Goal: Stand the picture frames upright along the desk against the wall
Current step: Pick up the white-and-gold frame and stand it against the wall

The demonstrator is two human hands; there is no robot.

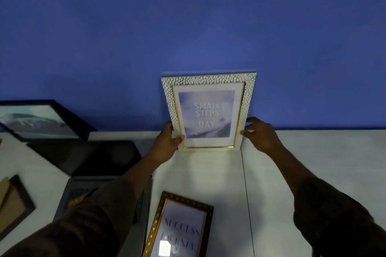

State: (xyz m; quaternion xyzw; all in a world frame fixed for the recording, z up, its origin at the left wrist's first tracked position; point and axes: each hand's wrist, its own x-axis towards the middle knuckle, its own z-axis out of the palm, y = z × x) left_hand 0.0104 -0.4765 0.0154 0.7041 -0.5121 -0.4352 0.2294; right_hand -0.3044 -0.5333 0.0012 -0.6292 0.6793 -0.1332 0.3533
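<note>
A white textured frame with a gold inner edge (208, 79), reading "Small steps every day", stands upright on the white desk (313, 162) and leans on the blue wall (188, 27). My left hand (167, 142) grips its lower left edge, thumb on the front. My right hand (260, 133) touches its lower right edge with fingers spread. A dark frame with gold trim (183, 223) lies flat near the desk's front. A black frame with a mountain picture (41, 121) leans at the far left. Another black frame (14, 204) lies face down at the left edge.
An open laptop (87, 160) sits left of the white frame, partly under my left sleeve. A seam (246, 194) runs front to back across the desk just right of the white frame. Bare desk surface stretches to the right.
</note>
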